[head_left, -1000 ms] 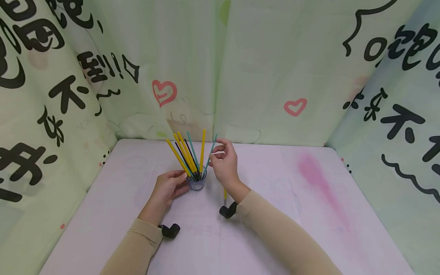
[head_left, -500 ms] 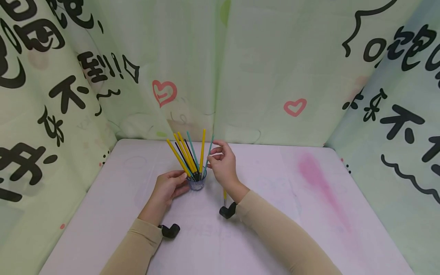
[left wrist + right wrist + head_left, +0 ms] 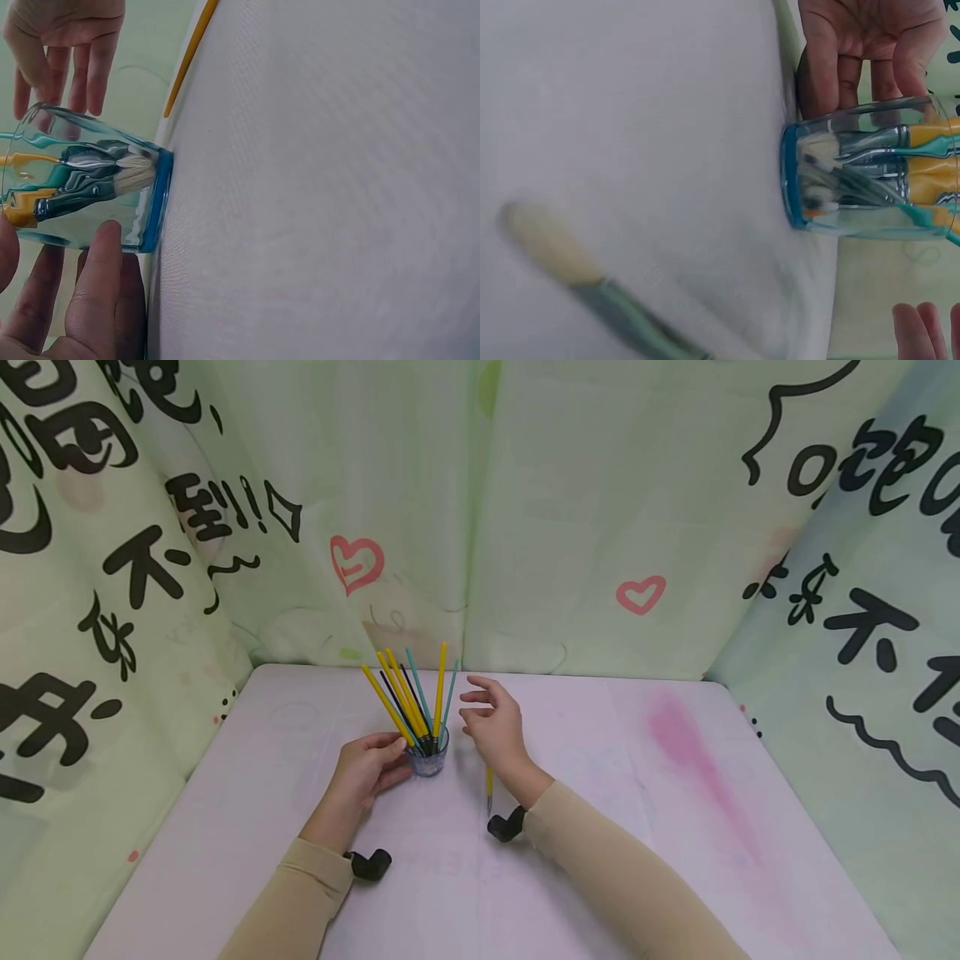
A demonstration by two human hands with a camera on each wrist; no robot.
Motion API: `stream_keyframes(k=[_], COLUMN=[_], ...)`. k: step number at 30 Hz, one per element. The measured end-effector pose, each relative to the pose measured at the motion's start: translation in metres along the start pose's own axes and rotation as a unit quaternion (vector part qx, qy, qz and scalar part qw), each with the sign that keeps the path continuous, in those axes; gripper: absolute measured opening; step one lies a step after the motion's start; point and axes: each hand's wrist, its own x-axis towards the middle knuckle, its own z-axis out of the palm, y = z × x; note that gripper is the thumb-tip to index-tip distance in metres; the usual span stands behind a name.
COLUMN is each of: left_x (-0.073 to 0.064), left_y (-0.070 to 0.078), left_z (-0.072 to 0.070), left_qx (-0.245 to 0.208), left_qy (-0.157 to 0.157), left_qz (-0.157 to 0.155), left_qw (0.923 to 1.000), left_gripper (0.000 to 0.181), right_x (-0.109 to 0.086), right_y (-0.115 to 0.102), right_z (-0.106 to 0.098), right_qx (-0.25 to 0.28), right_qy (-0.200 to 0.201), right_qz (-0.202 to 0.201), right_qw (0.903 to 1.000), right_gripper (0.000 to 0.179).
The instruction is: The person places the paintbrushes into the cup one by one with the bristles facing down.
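A clear glass cup (image 3: 428, 763) with a blue base stands on the table, holding several paintbrushes (image 3: 420, 702) with yellow, teal and dark handles, bristles down. My left hand (image 3: 369, 770) holds the cup at its left side, thumb near the rim and fingers spread about the glass (image 3: 90, 184). A thin teal brush (image 3: 449, 697) leans at the cup's right side. Just right of it, apart from the brushes, my right hand (image 3: 495, 727) hovers with loosely bent fingers and nothing in them. Under that wrist lies a yellow-handled paintbrush (image 3: 489, 785), its pale bristles (image 3: 547, 240) blurred in the right wrist view.
A pale pinkish table (image 3: 420, 893) carries a pink stain (image 3: 686, 743) at the right. Printed curtains (image 3: 562, 527) with black lettering and red hearts enclose the back and both sides. Black wrist cameras (image 3: 371, 865) sit at both cuffs.
My right hand has let go of the thin teal brush and drawn back slightly to the right. That brush now leans inside the cup. The left hand has stayed at the cup.
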Motion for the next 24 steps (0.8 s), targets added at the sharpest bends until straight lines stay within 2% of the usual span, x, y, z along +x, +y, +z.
stream_keyframes(k=[9,18,24], left_x=[-0.001,-0.002,-0.003], left_y=[0.001,0.001,0.002], left_z=[0.0,-0.001,-0.001], left_qx=[-0.002,0.004,0.005], left_qy=[0.0,-0.003,-0.005], left_qz=[-0.002,0.001,0.004], left_qw=[1.0,1.0,1.0], left_gripper=[0.038,0.039,0.04], right_x=[-0.004,-0.006,-0.006], right_y=[0.006,0.009,0.009], right_z=[-0.012,-0.024,-0.031], right_qx=[-0.017,-0.033,-0.08], right_qy=[-0.021,-0.021,-0.03], right_qz=[0.021,0.038,0.074], right_qw=[0.9994,0.9985,0.9936], right_gripper=[0.058,0.061,0.061])
